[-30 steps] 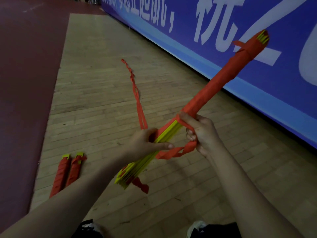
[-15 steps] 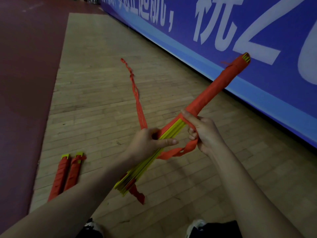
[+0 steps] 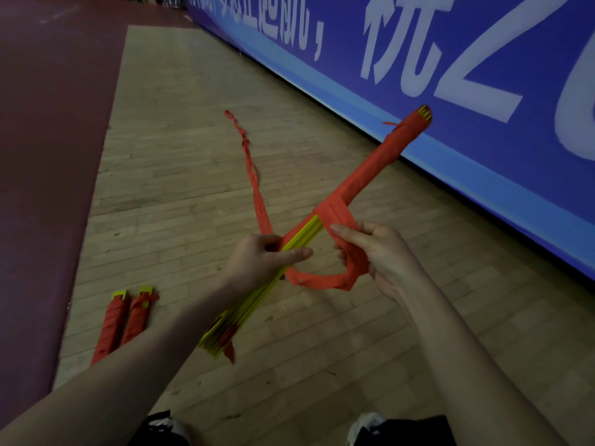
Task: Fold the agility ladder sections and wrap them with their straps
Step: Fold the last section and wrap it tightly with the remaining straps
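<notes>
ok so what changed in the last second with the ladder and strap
The far end of the ladder bundle dipped lower and swung left. The right hand eased back slightly, drawing the strap across into a new turn. The left hand kept its grip mid-bundle; the two wrapped bundles and the strap tail on the floor stayed put.
</notes>
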`<state>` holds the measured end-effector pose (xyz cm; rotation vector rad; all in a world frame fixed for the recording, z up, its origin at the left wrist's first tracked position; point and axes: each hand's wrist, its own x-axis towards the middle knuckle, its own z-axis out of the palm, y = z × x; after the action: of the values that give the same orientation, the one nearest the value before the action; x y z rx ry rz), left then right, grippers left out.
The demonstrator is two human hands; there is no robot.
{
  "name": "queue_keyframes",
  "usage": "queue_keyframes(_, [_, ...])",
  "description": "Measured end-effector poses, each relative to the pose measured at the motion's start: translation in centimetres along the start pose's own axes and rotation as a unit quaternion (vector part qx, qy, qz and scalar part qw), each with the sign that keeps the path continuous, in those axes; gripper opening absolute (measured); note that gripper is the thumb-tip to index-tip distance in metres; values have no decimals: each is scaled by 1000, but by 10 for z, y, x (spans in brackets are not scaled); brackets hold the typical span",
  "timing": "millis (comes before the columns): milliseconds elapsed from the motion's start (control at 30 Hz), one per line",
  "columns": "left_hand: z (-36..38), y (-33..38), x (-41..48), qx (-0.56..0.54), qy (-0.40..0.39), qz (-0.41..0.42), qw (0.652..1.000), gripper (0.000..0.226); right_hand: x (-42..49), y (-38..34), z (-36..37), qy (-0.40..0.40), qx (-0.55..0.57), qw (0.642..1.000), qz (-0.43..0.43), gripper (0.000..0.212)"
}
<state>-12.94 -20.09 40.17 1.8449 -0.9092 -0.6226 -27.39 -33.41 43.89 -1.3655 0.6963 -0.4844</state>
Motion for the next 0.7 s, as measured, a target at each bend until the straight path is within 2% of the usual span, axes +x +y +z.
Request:
queue_keyframes(167, [-1,11,-3,-104,-34,-27,994,53,-3,-2,3,29,-16,999,-20,16])
queue_keyframes(233, [-2,15,-6,-162,-69,-32,984,59,-3,-2,4,35,-13,999,-30,27])
queue_keyframes(333, [-6,18,-11,-209,-126,-20,970,48,-2,-2,3,15,1,999,-44,44])
queue_keyframes(400, [-8,17,-14,-229,-174,1,958,47,-3,-3,2,-34,36,998,-47,35])
queue_keyframes(533, [-9,12,-16,-284,-282,9,917,70,-10,-7,1,-126,101,985,-52,16])
queue_keyframes(633, [-7,9,-17,-315,-315,-14,895,71,-12,-9,2,-128,84,985,-74,15])
queue_keyframes(700, [-10,8,-14,-294,-312,-17,903,68,-10,-8,3,-102,58,990,-81,19])
